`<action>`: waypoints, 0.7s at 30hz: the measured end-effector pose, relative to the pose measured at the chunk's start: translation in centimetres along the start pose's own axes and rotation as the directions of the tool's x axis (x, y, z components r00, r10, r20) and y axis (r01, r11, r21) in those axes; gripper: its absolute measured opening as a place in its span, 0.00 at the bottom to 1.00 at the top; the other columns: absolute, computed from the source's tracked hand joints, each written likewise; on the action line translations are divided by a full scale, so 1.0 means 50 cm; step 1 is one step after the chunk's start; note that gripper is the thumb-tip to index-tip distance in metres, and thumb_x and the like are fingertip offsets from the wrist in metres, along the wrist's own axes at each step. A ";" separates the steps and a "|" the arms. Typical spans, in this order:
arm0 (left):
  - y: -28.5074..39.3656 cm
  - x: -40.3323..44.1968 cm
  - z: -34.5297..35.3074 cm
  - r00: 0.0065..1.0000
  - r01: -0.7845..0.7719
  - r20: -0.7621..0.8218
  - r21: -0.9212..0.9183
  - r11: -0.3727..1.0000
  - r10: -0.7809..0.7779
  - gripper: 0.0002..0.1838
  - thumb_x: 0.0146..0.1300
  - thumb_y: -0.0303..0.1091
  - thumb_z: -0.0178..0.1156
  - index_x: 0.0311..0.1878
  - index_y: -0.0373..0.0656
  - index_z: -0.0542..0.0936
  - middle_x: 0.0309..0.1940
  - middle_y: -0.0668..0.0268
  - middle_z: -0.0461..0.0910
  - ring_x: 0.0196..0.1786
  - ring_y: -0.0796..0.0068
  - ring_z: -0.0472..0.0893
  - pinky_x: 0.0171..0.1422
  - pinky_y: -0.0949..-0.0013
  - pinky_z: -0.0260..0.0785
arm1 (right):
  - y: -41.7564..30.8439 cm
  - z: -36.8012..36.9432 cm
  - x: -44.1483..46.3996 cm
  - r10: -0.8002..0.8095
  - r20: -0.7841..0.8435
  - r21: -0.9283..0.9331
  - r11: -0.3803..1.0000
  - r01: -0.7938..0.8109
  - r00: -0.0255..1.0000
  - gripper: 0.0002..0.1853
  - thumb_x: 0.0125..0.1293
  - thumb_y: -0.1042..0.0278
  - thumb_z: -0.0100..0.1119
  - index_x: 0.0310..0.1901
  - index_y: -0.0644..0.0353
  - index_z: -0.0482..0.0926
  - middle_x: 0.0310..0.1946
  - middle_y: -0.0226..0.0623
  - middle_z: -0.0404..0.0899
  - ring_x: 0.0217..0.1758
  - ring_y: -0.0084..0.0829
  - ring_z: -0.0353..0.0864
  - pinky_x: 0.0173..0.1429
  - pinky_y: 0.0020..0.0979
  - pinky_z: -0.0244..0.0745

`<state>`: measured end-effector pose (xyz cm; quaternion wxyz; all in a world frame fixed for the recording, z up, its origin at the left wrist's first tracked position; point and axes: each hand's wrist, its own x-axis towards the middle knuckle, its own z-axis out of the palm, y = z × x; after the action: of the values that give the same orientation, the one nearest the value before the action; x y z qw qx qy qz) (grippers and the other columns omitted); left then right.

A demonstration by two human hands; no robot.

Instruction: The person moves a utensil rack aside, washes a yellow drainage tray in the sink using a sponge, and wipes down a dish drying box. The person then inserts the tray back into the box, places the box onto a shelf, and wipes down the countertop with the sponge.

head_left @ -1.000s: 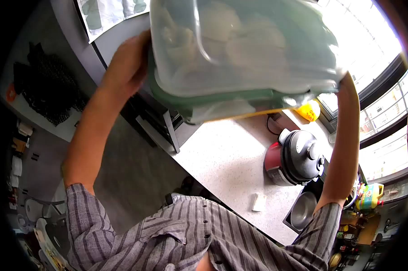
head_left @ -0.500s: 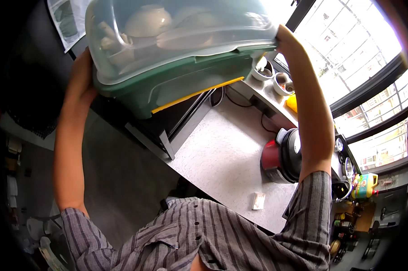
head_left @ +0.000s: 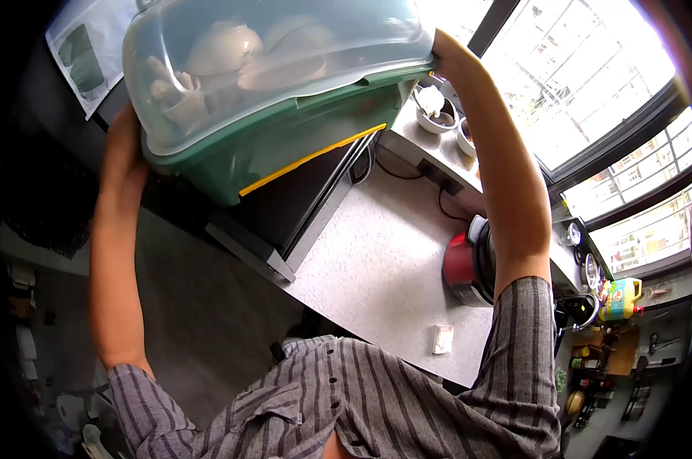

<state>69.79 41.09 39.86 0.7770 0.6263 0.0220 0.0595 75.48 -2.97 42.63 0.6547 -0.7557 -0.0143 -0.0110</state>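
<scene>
A large green box [head_left: 285,130] with a clear domed lid [head_left: 361,38] and a yellow strip spans the upper left. Pale bowls [head_left: 225,47] show through the lid. My left hand [head_left: 124,141] grips the box's left end, its fingers partly hidden behind it. At the right end, my right hand [head_left: 449,57] is closed on the box, fingertips hidden by the edge. Beneath the box is a black appliance with a metal-edged frame [head_left: 315,229]; whether the two touch is unclear.
On the pale counter [head_left: 377,260] are a red and black cooker [head_left: 461,268], partly behind my right arm, and a small white packet [head_left: 442,339]. White pots [head_left: 436,111] stand on the window ledge. A yellow oil jug [head_left: 620,298] is at the right.
The box has moved left and lower in view with both my hands on it. The black appliance beneath and the pots on the ledge have come into view.
</scene>
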 end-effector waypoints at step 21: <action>-0.074 -0.091 -0.012 1.000 0.028 0.006 -0.212 0.977 -0.028 0.23 0.78 0.44 0.53 0.65 0.36 0.74 0.58 0.63 0.79 0.58 0.73 0.79 0.63 0.66 0.72 | 0.042 0.014 0.122 0.059 -0.022 -0.023 0.998 -0.059 0.998 0.19 0.72 0.61 0.59 0.56 0.68 0.80 0.50 0.46 0.85 0.45 0.33 0.89 0.53 0.38 0.86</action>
<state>65.42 40.35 35.96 0.8402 0.5395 0.0232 0.0497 81.67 -2.54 40.69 0.6457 -0.7634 0.0150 0.0002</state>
